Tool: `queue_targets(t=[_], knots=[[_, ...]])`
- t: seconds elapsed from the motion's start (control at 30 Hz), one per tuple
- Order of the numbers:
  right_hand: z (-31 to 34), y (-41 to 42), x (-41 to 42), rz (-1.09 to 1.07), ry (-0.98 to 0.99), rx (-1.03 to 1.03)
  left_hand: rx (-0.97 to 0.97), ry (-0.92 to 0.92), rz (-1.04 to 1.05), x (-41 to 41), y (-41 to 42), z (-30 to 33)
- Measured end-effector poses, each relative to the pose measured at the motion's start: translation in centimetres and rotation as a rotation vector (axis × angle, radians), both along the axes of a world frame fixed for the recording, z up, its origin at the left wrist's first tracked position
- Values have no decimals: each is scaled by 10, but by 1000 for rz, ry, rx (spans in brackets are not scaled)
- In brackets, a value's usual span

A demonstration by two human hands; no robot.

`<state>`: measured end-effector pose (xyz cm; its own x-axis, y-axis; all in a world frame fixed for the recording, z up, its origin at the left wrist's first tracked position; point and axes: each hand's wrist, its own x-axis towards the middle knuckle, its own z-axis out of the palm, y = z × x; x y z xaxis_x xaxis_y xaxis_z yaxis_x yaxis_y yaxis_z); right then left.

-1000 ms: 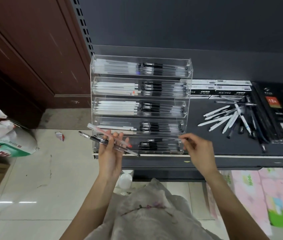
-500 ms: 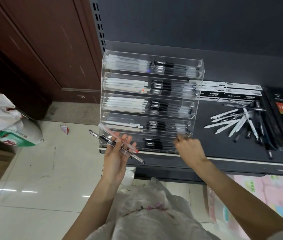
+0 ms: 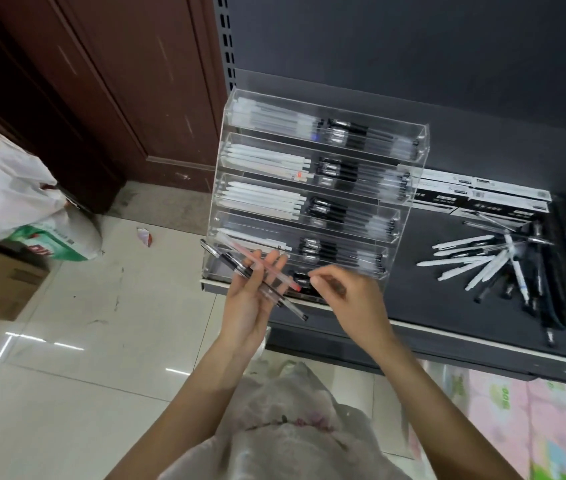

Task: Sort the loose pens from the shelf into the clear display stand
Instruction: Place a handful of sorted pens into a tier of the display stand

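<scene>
My left hand has its grip curled round a small bundle of pens, long axes slanting from upper left down to lower right. Just right of their tips, my right hand is loosely curled, apparently empty (blur hides the fingertips), before the clear display stand. The loose pens lie well right on the shelf.

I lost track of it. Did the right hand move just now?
Yes. The right hand has come leftward along the front of the clear display stand, from the bottom tier's right end toward the pens the left hand holds.
</scene>
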<state>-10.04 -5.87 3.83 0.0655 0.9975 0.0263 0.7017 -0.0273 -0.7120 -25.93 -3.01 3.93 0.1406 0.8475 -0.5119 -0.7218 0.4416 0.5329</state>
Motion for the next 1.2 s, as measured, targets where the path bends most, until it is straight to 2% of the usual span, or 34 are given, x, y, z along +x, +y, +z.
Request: queue_targets(t=[0.07,0.3,0.6,0.67,0.77,0.9,1.0,1.07,1.13,1.2], knots=[[10,4,-12,13,124,-13,9,21,11,3,-3,3],[18,31,-27,118,80,31,104,132,1,1,5,19],[75,128,26,-73,-282,354,88,44,2,-38,60,30],[85,160,28,-83,-339,383,94,132,-11,-46,71,29],[87,199,25,-52,-369,367,104,386,-75,-51,87,28],[79,224,18,54,-318,256,178,350,-146,-53,105,29],[72,229,17,66,-285,239,194,417,-167,-49,111,30],[68,227,13,62,-341,226,198,466,-169,-45,113,30],[72,219,6,27,-388,261,205,504,-177,-44,114,30],[83,202,-2,21,-343,354,220,518,-188,-42,115,31]])
